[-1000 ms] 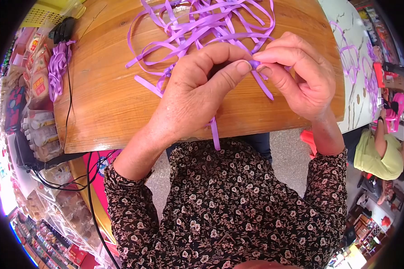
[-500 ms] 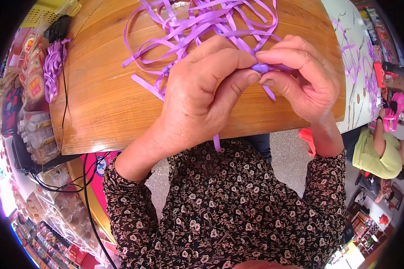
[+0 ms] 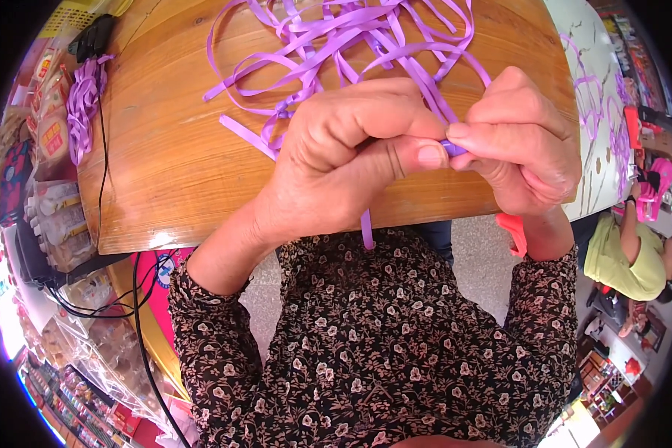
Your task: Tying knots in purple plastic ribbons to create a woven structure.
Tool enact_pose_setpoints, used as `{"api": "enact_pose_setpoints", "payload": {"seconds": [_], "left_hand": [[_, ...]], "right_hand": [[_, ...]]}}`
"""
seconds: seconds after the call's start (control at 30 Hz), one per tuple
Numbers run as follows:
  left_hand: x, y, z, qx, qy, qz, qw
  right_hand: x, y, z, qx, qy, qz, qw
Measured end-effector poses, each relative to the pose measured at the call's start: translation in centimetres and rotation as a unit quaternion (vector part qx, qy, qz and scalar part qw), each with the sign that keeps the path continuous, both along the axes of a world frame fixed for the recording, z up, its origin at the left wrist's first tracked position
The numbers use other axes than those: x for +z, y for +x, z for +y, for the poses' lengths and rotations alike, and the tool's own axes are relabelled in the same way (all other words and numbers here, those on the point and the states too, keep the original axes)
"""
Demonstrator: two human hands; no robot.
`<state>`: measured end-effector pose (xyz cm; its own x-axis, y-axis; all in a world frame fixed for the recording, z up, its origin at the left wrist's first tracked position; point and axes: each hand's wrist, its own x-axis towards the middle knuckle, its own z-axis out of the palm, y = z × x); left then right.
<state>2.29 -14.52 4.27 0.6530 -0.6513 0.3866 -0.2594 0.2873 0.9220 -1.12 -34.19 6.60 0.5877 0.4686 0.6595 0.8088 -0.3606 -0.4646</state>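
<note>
Over the front part of the wooden table (image 3: 164, 164), both my hands pinch a small purple plastic clasp (image 3: 453, 148) on a purple ribbon. My left hand (image 3: 343, 153) grips its left end between thumb and forefinger. From the other side, my right hand (image 3: 530, 142) closes on it with thumb and curled fingers, hiding most of the piece. A loose ribbon end (image 3: 366, 228) hangs below my left hand. Just beyond, a tangled heap of purple ribbons (image 3: 328, 33) with small clasps lies on the table, and some strands run up to my fingers.
A bundle of purple ribbons (image 3: 86, 112) hangs at the table's left edge, near a black cable (image 3: 104, 172) and packaged goods (image 3: 56, 216). More purple ribbons (image 3: 617, 142) lie on a white marbled table (image 3: 593, 168) at right. Beyond it is a person in a yellow-green shirt (image 3: 627, 257).
Both hands have shifted a little right and toward me with the clasp. My right fingers have curled further in, covering more of it.
</note>
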Motion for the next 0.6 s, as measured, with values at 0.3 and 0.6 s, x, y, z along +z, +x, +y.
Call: {"api": "enact_pose_setpoints", "payload": {"seconds": [0.3,0.6], "left_hand": [[-0.2,-0.7,-0.3,-0.082,-0.113,0.314,0.939],[-1.2,-0.6,-0.5,0.127,-0.003,0.044,0.991]], "right_hand": [[0.3,2.7,0.0,0.066,-0.003,0.044,0.997],[0.2,1.2,0.5,-0.056,-0.099,0.032,0.993]]}}
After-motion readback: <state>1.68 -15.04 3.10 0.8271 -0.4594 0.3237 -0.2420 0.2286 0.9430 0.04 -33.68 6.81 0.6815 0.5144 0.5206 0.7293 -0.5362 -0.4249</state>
